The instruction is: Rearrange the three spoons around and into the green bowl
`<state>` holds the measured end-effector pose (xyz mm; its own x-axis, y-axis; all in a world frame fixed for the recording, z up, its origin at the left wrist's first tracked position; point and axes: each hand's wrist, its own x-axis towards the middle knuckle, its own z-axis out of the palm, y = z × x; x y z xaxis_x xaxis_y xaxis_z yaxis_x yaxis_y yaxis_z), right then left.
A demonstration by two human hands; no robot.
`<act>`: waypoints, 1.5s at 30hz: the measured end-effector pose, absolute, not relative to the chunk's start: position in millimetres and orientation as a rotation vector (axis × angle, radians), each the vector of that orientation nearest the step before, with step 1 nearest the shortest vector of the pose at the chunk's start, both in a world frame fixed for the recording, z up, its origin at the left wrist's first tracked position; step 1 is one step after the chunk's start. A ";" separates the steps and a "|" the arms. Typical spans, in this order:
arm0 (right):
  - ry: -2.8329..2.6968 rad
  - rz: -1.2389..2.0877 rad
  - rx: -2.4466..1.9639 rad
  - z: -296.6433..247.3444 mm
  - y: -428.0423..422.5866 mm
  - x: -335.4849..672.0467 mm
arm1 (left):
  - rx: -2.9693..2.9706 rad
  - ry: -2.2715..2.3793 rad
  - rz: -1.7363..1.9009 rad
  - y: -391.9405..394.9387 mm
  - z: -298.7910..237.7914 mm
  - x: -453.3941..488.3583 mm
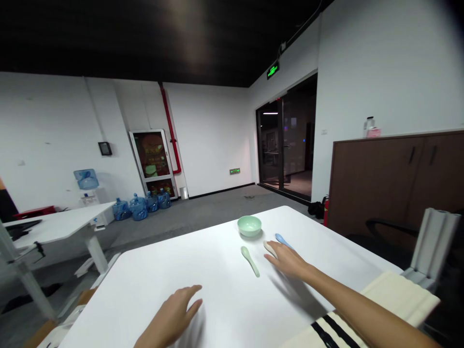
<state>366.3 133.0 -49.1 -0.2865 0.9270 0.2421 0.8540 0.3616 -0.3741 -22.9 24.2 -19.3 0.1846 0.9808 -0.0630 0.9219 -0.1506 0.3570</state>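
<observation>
My right hand [288,261] reaches across the white table with its thumb apart from the fingers. Under its fingers lies a beige spoon [268,248], its handle hidden by the hand; whether the fingertips touch it I cannot tell. A blue spoon [282,239] lies just beyond, partly covered by the same hand. To the left of that hand rests a light green spoon [250,261], and behind it stands a green bowl [249,226]. My left hand [177,311] hovers low over the near part of the table, thumb and fingers apart, holding nothing.
A cream cloth with black stripes [393,296] lies at the right front edge of the white table [152,270], under my right forearm. Beside it rises a metal profile post [433,241]. A brown cabinet [377,183] stands at right, another desk [65,224] at left.
</observation>
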 end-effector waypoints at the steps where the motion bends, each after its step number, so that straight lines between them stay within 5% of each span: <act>1: -2.197 0.244 -1.578 -46.5 134.9 367.5 | 2.154 1.806 0.263 24.4 -19.4 -22.6; 15: -2.191 0.269 -2.196 -61.8 197.2 374.6 | 2.140 1.819 0.261 23.6 -18.4 -25.4; 22: -2.219 0.320 -2.195 -84.5 201.1 374.2 | 2.117 1.826 0.259 23.6 -19.2 -25.6; 34: -1.977 0.095 -2.067 -15.3 247.4 349.5 | 2.135 1.821 0.292 26.9 -26.0 -28.6; 45: -1.945 0.130 -2.100 -35.7 284.9 301.0 | 2.110 1.834 0.274 27.1 -20.2 -28.2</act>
<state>301.0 284.9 -35.7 0.0920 0.9885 0.1203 0.9637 -0.0580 -0.2606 -28.2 27.1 -20.2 0.1525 0.9858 -0.0708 0.9221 -0.1162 0.3691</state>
